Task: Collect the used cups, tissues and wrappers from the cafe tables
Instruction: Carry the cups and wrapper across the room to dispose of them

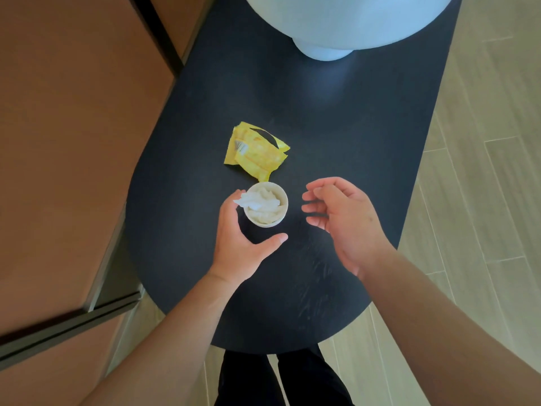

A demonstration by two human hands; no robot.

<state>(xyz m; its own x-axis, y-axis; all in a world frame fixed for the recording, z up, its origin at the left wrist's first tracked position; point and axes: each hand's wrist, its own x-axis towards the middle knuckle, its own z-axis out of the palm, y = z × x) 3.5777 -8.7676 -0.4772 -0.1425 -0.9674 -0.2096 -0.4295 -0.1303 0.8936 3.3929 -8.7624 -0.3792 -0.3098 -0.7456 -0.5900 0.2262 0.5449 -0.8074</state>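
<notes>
A small white paper cup (270,216) stands on the black oval table (336,136), with a crumpled white tissue (259,200) stuffed in it and sticking out over its left rim. Just behind the cup lies a torn yellow wrapper (256,150). My left hand (238,241) cups around the cup's left side; its fingers are at the cup's wall and its thumb reaches under the cup, apart from it. My right hand (336,218) hovers a little to the right of the cup, fingers loosely curled and holding nothing.
A large white rounded object (330,27) stands at the table's far end. A brown upholstered bench (73,142) with a dark frame runs along the left. Light wood flooring (483,171) lies to the right. My dark trouser legs (281,382) show below the table's near edge.
</notes>
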